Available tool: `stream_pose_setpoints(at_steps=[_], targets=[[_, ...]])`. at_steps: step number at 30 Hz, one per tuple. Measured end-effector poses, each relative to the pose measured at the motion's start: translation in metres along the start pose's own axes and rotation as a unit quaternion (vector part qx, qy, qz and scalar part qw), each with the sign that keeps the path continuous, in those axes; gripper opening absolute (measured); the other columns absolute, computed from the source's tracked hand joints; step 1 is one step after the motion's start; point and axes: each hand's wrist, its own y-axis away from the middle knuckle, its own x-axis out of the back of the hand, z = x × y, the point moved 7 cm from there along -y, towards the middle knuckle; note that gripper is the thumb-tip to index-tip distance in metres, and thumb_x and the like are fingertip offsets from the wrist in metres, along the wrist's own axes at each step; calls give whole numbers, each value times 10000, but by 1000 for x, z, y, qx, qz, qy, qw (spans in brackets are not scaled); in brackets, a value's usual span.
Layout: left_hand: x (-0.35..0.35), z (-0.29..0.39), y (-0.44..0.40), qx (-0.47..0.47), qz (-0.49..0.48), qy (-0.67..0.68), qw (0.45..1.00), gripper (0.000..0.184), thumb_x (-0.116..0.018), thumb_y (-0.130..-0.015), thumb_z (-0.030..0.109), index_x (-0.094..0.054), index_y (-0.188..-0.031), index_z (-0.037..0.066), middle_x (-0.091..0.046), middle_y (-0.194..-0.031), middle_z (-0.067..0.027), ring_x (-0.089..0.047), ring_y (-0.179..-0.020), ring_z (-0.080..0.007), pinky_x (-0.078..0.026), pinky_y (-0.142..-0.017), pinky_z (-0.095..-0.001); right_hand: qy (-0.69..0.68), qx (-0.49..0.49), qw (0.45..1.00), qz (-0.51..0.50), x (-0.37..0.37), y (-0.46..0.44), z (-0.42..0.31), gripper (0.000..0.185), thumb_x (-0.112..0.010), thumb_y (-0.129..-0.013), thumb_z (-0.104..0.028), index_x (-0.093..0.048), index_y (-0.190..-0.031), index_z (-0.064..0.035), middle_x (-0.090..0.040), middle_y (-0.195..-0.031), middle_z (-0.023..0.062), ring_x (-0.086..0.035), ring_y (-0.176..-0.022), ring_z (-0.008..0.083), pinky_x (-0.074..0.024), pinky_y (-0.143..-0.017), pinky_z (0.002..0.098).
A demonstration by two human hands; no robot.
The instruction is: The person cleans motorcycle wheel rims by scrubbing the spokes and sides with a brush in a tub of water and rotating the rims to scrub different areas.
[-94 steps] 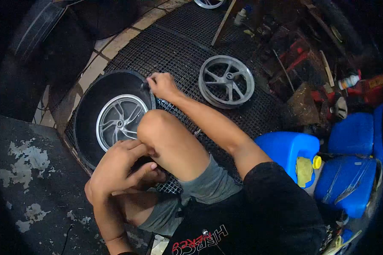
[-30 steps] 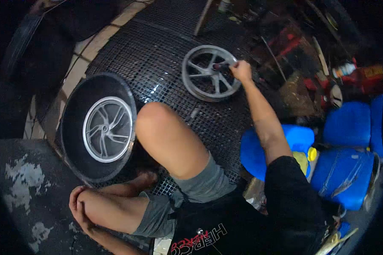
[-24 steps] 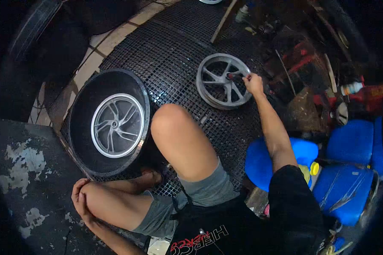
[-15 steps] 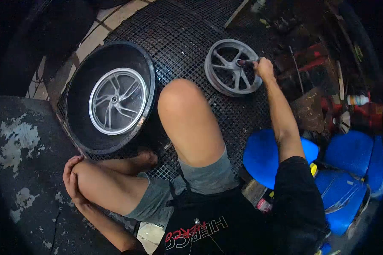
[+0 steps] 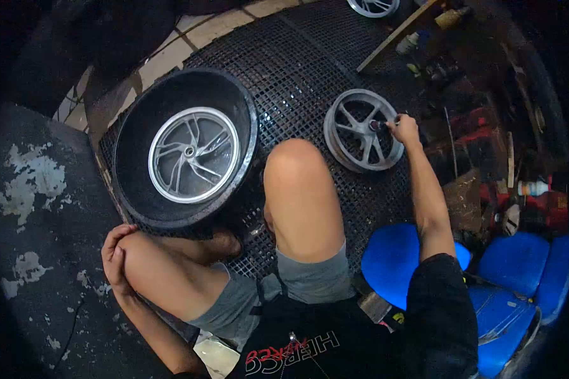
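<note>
My right hand (image 5: 404, 129) is closed around a dark-handled tool (image 5: 380, 126), whose tip is at the hub of a dull grey spoked wheel (image 5: 348, 144). The tool's exact kind is too small and dark to make out. That wheel lies on the black grid mat beyond my raised right knee. My left hand (image 5: 114, 254) rests on my bent left knee, fingers apart and holding nothing. Ahead of it, a shiny silver wheel (image 5: 164, 183) with curved spokes lies inside a wide black tub (image 5: 133, 136).
Blue plastic seats (image 5: 512, 265) stand at my right. Behind them are red items (image 5: 553, 205) and a white bottle (image 5: 532, 188). A wooden strip (image 5: 395, 38) lies on the mat (image 5: 284, 57), with another silver wheel (image 5: 374, 7) at the top edge. A scuffed dark panel (image 5: 38, 189) is at left.
The view has shifted, so the tub and wheels appear lower and further right, and another wheel shows at the top. My right hand stays at the grey wheel's hub; my left stays on the knee.
</note>
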Motion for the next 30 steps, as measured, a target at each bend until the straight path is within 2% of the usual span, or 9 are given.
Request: stream_pose_setpoints(at_steps=[3, 4, 7, 10, 12, 18, 21, 25, 30], targets=[[5, -8, 1, -4, 0, 17, 1000, 557, -641, -861, 415, -613, -1159, -54, -621, -1186, -173, -584, -1161, -268, -406, -1056, -393, 16, -3, 999, 36, 4, 27, -1, 544, -804, -806, -355, -661, -1210, -20, -680, -1161, 242, -644, -1112, 398, -516, -946, 475], [10, -8, -1, -17, -26, -15, 999, 575, -643, -860, 425, -605, -1171, -58, -617, -1195, -181, -579, -1170, -279, -402, -1059, -399, 10, 33, 996, 83, 1, 33, 1, 406, -769, -836, -335, -705, -1073, -12, -691, -1085, 263, -665, -1036, 430, -537, -897, 491], [15, -14, 0, -8, -30, 15, 999, 600, -642, -858, 440, -601, -1185, -61, -612, -1202, -187, -575, -1174, -287, -400, -1057, -400, 5, -65, 998, 26, -28, 38, 29, 362, -696, -888, -342, -716, -1039, -13, -694, -1058, 270, -668, -1017, 439, -536, -892, 499], [21, -20, 1, -26, -42, -16, 999, 638, -582, -892, 483, -585, -1207, -72, -596, -1239, -199, -560, -1192, -296, -377, -1078, -411, -30, -98, 994, 39, -52, 62, 48, 328, -618, -939, -313, -719, -1001, -8, -689, -1021, 292, -667, -996, 456, -538, -874, 502], [21, -21, 1, -38, -21, -8, 999, 616, -598, -869, 471, -610, -1167, -68, -605, -1208, -196, -573, -1167, -288, -397, -1052, -404, -84, -52, 988, 115, -60, 92, 50, 323, -612, -931, -278, -675, -1021, 26, -682, -979, 299, -644, -968, 491, -510, -838, 544], [13, -12, 1, -17, -7, 4, 1000, 618, -608, -866, 464, -604, -1175, -71, -600, -1215, -195, -572, -1165, -287, -397, -1051, -399, -175, -124, 970, 118, -108, 147, 58, 278, -573, -947, -168, -624, -1125, 39, -671, -1068, 280, -631, -1026, 460, -481, -883, 520], [18, -20, 1, -9, -15, 19, 1000, 627, -619, -863, 469, -600, -1181, -71, -599, -1214, -192, -573, -1163, -284, -399, -1048, -396, -156, -97, 972, 144, -137, 142, 69, 285, -564, -954, -170, -589, -1151, 35, -648, -1076, 276, -611, -1026, 464, -468, -879, 522], [16, -18, 2, -4, -22, -3, 1000, 636, -607, -881, 479, -584, -1200, -71, -596, -1227, -189, -565, -1184, -285, -388, -1067, -406, -182, -111, 967, 143, -161, 137, 77, 330, -601, -941, -183, -570, -1208, 9, -672, -1048, 269, -640, -994, 453, -490, -860, 502], [16, -17, 4, -10, -9, 0, 1000, 647, -605, -870, 481, -583, -1201, -75, -596, -1217, -195, -572, -1177, -291, -391, -1062, -410, -205, -108, 964, 132, -175, 143, 84, 623, -772, -814, -261, -481, -1319, -41, -700, -928, 180, -674, -943, 398, -502, -863, 478]])
